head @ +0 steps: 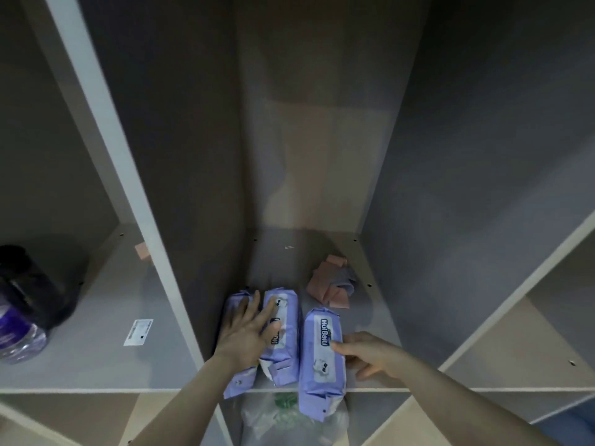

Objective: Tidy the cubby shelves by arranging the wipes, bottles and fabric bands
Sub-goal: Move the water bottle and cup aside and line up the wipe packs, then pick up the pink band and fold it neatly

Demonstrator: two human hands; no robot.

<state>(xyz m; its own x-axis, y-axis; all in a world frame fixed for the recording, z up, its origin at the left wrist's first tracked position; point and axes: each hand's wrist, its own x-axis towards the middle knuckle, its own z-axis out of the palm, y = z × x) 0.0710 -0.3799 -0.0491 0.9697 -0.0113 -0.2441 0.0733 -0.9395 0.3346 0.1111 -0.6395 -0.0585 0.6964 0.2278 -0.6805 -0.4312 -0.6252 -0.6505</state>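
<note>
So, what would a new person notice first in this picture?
Three purple wipes packs lie side by side at the front of the middle cubby. The left hand rests flat on the two left ones; the right hand holds the right one, which overhangs the edge. Behind them lie crumpled fabric bands.

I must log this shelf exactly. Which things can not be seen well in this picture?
- Left wipes pack, head view: mostly covered by the left hand; label hidden.
- Bottle in the left cubby: cut off by the frame edge, blurred.
- White sticker: print too small to read.
- Plastic bag below: contents unclear behind the overhanging right wipes pack.
</note>
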